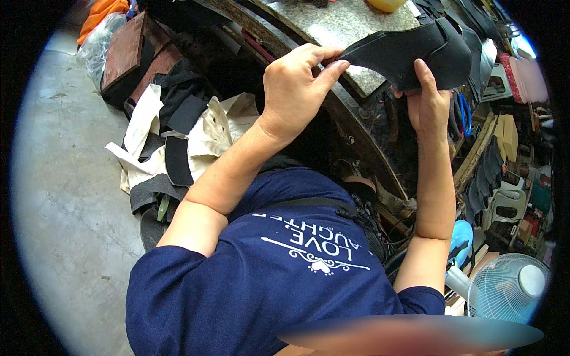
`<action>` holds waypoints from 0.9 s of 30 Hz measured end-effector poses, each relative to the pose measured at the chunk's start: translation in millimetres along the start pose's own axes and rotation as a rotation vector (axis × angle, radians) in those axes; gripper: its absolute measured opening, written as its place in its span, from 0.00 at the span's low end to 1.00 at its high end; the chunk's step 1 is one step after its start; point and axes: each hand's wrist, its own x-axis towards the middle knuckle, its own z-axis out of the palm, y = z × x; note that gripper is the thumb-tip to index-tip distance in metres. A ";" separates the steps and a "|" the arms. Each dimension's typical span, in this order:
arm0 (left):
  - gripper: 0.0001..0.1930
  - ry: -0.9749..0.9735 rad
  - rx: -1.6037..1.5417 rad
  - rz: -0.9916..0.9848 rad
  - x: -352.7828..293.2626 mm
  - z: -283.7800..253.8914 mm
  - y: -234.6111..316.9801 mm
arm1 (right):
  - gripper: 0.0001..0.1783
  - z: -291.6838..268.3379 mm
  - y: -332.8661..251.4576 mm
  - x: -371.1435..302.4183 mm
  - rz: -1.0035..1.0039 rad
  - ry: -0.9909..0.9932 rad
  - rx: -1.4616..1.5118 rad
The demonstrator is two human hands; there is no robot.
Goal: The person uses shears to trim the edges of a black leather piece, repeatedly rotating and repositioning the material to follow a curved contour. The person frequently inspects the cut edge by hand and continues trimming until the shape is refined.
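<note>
A black shoe upper (399, 54), with a folded, stitched part at its wide end, is held up above the workbench. My left hand (301, 83) pinches its narrow left end between thumb and forefinger. Under the wide right end, my right hand (430, 98) grips it, thumb pressed on the near face and the other fingers mostly hidden behind. Behind the upper lies a speckled stone slab (332, 24) on the bench.
A yellow container (387, 5) stands at the slab's far edge. Left of the bench are a heap of black and cream scraps (196, 136) and a reddish-brown box (124, 53). A light-blue fan (507, 288) is at the lower right; black pieces (484, 178) hang beyond my right arm.
</note>
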 end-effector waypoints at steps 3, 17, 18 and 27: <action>0.11 -0.006 0.083 -0.001 -1.5 -0.7 1.9 | 0.13 0.1 -0.2 -0.4 -0.023 -0.029 0.010; 0.08 -0.010 0.089 -0.028 -3.8 3.3 -5.6 | 0.14 2.0 -2.5 -1.3 0.015 -0.008 -0.035; 0.08 -0.012 0.082 -0.034 -4.1 3.7 -6.0 | 0.14 2.0 -1.9 -1.1 -0.007 -0.019 -0.020; 0.06 -0.036 0.093 0.037 -3.9 4.8 -10.5 | 0.16 1.4 0.4 -0.9 0.024 0.036 0.056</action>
